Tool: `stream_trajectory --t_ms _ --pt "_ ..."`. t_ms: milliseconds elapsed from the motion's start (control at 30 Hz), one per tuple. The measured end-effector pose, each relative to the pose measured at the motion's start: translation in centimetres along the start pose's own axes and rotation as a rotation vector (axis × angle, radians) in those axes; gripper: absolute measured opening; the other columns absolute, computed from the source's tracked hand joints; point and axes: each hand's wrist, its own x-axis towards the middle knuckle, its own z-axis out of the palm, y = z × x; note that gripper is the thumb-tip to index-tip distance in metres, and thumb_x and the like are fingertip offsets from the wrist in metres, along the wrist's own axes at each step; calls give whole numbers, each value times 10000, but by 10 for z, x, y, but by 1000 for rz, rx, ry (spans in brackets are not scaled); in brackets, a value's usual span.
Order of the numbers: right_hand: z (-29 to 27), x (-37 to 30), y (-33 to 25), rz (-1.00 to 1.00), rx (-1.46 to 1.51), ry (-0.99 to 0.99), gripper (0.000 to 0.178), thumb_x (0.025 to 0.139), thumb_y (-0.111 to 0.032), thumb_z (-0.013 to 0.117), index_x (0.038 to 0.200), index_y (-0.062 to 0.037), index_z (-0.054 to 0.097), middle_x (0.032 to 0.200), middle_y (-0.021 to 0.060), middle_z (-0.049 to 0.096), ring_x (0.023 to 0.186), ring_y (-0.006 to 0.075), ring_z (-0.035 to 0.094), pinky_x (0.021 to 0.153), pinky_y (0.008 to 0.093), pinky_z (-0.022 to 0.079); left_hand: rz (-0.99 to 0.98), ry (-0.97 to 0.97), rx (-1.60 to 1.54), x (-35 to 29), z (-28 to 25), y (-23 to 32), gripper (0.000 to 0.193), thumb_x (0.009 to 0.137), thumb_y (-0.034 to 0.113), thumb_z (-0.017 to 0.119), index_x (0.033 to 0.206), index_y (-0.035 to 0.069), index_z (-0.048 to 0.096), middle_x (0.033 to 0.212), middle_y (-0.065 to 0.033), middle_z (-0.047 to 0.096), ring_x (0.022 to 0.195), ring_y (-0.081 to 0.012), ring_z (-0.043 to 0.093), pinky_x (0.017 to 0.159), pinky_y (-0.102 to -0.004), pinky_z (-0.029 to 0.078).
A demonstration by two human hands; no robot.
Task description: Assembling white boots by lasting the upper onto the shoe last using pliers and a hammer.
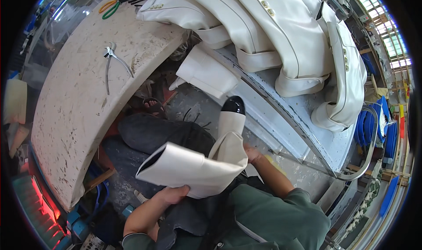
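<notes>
Across my lap lies a tall white boot (206, 173) with a glossy black toe cap (233, 105) pointing away from me. Its shaft opening faces left, and the shaft is bent at the ankle. My left hand (176, 193) grips the shaft from below, thumb along its near edge, the other fingers hidden underneath. At the boot's heel side, my right hand (252, 154) holds on, its fingers mostly hidden behind the boot. Another white boot piece (209, 72) lies beyond the toe, partly under the rack.
A stained, pale worktable (66, 114) curves along the left, bearing pliers (112, 65) and scissors (110, 9) with orange and green handles. Several white boots (294, 43) with gold buttons lie on a metal rack (338, 155) at the right. A red glow (46, 199) shines at lower left.
</notes>
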Motion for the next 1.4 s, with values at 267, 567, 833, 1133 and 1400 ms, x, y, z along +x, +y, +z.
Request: stream_trajectory --t_ms 267,567,833,1133,1400 --pt "-62 14 9 -348 333 325 592 864 -182 603 1399 -30 400 1346 135 527 1215 281 532 1057 425 403 -67 375 -445 145 34 13 456 978 250 497 1363 23 406 1351 -118 504 1252 -260 485 1096 -427 347" --pt "-90 43 -26 -836 -274 764 673 1003 -469 362 1473 -10 215 1485 141 331 1358 239 344 1127 365 256 -78 568 -328 230 -1 -28 405 966 247 500 1297 16 471 1253 -106 589 1107 -239 610 954 -384 496" --pt "-63 41 1 -728 -677 925 888 739 -102 757 1449 16 237 1414 166 395 1326 266 375 1101 369 290 -196 508 -311 248 13 -3 392 956 232 504 1268 -4 490 1223 -136 603 1070 -257 630 929 -426 513" --pt "-83 123 -28 -735 -965 1341 479 757 -202 756 1162 5 607 1145 184 642 1095 283 598 936 376 442 -67 295 -232 301 -9 56 394 919 232 596 1223 -11 536 1187 -148 620 1064 -251 631 945 -391 503" --pt "-193 156 -71 -847 -1270 1339 488 794 -324 702 1173 -28 620 1171 198 633 1114 370 579 968 440 417 -88 257 76 295 -27 109 421 907 262 604 1200 -35 544 1104 -146 642 997 -235 643 857 -342 519"
